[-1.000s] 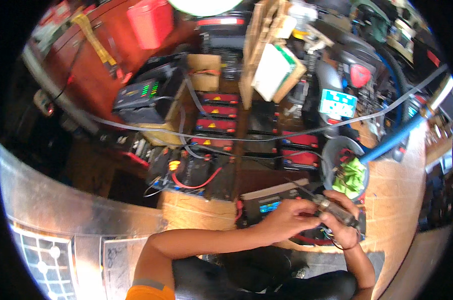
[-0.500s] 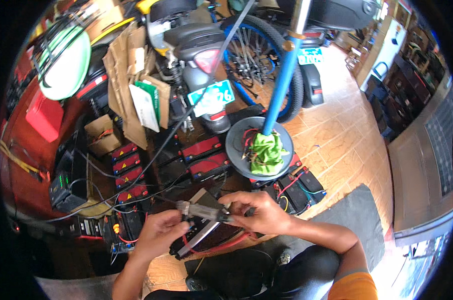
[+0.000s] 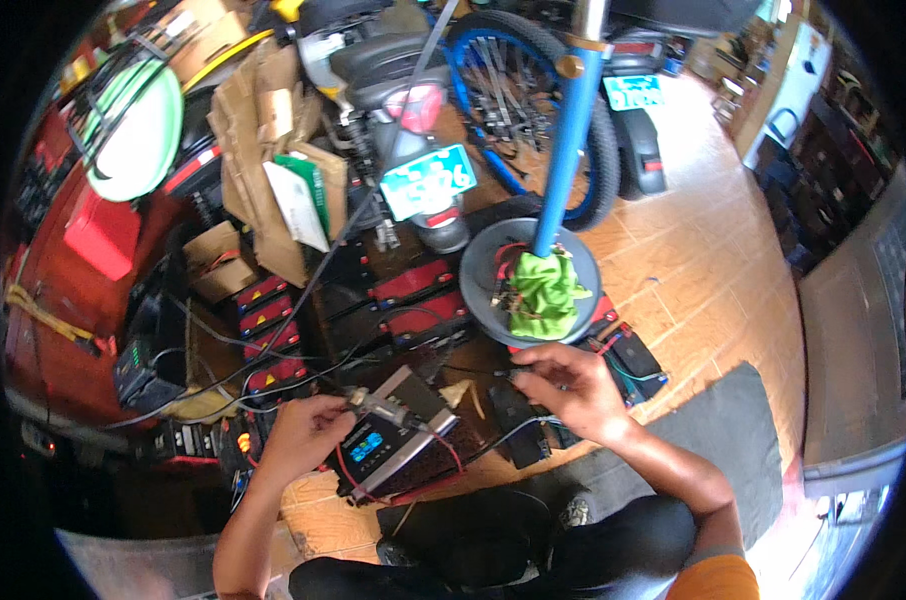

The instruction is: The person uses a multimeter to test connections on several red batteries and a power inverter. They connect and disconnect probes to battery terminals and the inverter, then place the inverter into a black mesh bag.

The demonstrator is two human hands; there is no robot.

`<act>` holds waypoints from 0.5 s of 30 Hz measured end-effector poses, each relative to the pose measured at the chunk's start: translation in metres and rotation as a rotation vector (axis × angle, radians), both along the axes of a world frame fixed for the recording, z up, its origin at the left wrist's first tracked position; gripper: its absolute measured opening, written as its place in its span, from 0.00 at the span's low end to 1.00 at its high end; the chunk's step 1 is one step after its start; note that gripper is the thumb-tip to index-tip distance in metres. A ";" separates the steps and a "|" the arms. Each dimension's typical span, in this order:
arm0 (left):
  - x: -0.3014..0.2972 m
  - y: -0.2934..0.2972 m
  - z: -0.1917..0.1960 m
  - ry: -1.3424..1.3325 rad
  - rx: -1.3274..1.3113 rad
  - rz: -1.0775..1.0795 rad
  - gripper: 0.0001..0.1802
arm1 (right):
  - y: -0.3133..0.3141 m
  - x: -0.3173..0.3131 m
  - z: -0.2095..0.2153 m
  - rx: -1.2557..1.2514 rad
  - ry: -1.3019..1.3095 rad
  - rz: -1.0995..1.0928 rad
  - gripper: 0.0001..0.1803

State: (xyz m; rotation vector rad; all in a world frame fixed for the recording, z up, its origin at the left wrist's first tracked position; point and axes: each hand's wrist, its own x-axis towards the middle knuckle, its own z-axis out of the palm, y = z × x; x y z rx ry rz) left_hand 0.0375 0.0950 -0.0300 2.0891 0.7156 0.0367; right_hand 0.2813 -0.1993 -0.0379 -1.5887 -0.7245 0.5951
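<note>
Change since half a second ago: your hands have parted. Then they met over one tool above the device; now the left hand (image 3: 303, 432) alone has it and the right hand (image 3: 563, 385) sits well to the right.
Meaning: you look to have gone from a two-handed grip to working tool and lead separately. That is a judgement, not seen.
View: much the same as half a second ago, only closer in; a second ago your head faced another part of the floor.
Left hand: fingers closed round a metal-tipped tool (image 3: 378, 405), its tip pointing right over the device.
Right hand: fingertips pinched on a thin dark wire (image 3: 478, 372), palm down. How firm the pinch is, you cannot tell.
Arms: both forearms come in from the near edge, the left rising steeply, the right bent in from the near right.
Device: a dark box with a blue display (image 3: 398, 450) lies on the floor between your hands, nearer the left, with red leads at its edges.
Far of right hand: a grey dish (image 3: 478, 280) holding a green cloth (image 3: 543, 295), at the foot of a blue pole (image 3: 568, 130).
Left and far: red-topped batteries (image 3: 273, 335), cabled together.
Near right: a grey mat (image 3: 723, 420).
</note>
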 end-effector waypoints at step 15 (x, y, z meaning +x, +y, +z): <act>-0.001 -0.013 0.009 -0.055 0.429 -0.017 0.21 | 0.076 0.084 -0.053 -0.191 -0.713 0.004 0.08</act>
